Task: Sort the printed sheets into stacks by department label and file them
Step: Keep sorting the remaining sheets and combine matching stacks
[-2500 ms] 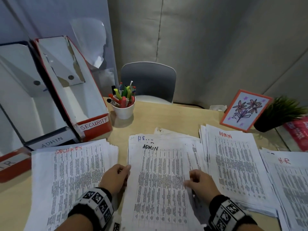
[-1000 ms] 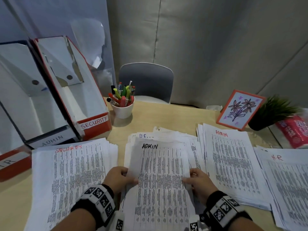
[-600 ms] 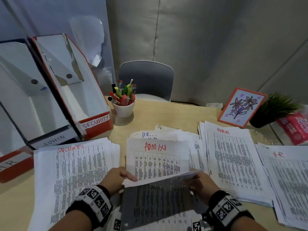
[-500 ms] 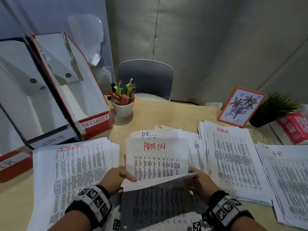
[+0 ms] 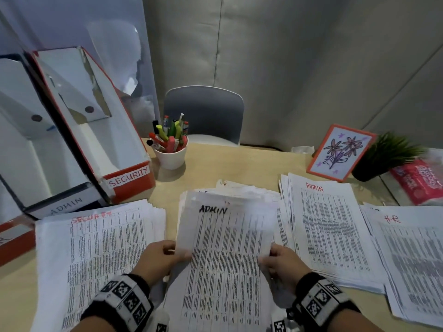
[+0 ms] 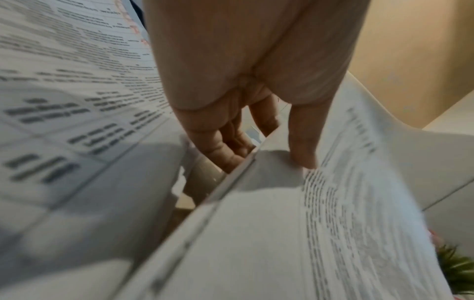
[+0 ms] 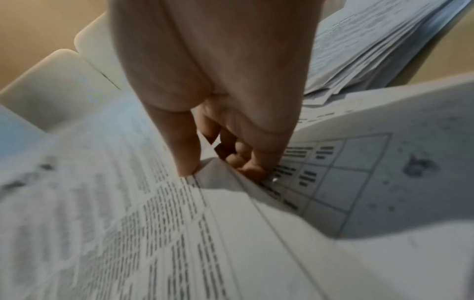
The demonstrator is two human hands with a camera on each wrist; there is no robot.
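Observation:
Both hands hold up a printed sheet [image 5: 227, 250] headed ADMIN in black, over the unsorted middle pile [image 5: 249, 190]. My left hand [image 5: 165, 256] pinches its left edge, thumb on top and fingers underneath [image 6: 266, 154]. At the right edge, my right hand [image 5: 279, 259] pinches it the same way [image 7: 220, 168]. The SECURITY stack [image 5: 100, 248] lies to the left. An ADMIN stack [image 5: 328, 231] and an HR stack [image 5: 412, 259] lie to the right. File boxes labelled SECURITY [image 5: 129, 176], ADMIN [image 5: 64, 204] and HR [image 5: 12, 238] stand at the back left.
A white cup of pens [image 5: 170, 154] stands behind the middle pile. A flower card [image 5: 340, 152], a small plant [image 5: 388, 156] and a red packet [image 5: 422, 183] sit at the back right. A grey chair [image 5: 203, 113] is beyond the desk.
Half a second ago the black ADMIN sheet was bent down toward me, baring a sheet headed ADMIN in red. Now it is raised face-up again and covers that sheet.

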